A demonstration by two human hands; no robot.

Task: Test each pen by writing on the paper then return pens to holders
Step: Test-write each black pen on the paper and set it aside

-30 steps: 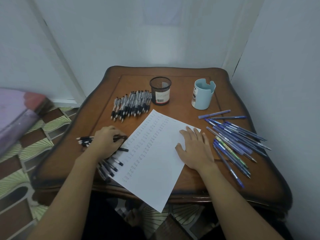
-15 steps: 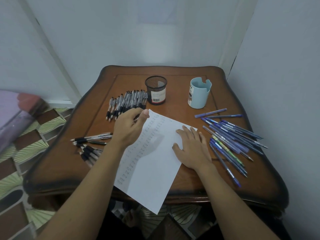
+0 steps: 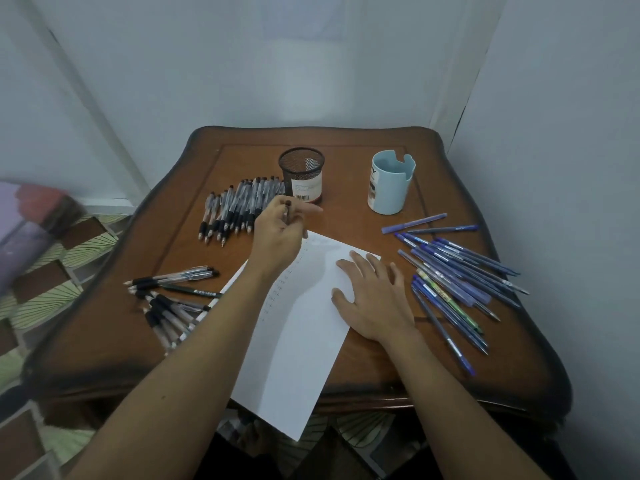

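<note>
The left hand (image 3: 282, 237) is gripping a black pen (image 3: 286, 212), fingers curled round its barrel with the button end pointing up, above the far corner of the paper (image 3: 298, 358). The tip is hidden behind the hand, so contact with the sheet cannot be told. The right hand (image 3: 375, 299) is lying flat on the paper, fingers straight and spread, pinning it to the table (image 3: 349, 188). The step in hand appears to be testing this one pen. The next move is probably calling for lowering the tip onto a bare patch beside the faint columns of marks, making a short stroke, then dropping the pen into the mesh holder (image 3: 302, 174) just beyond the hand.
</note>
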